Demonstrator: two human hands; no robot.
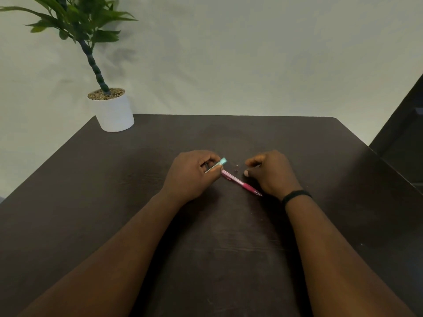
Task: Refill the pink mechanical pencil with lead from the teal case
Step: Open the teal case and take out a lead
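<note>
Centrally | left hand [194,173] grips teal case [217,165], pink pencil [240,183] | right hand [271,173] curled

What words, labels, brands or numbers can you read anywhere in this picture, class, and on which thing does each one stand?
None can be read.
Teal case in the left hand: pale markings, too blurred to read.
Pink pencil: no print shows.
White pot and black wristband: plain.
</note>
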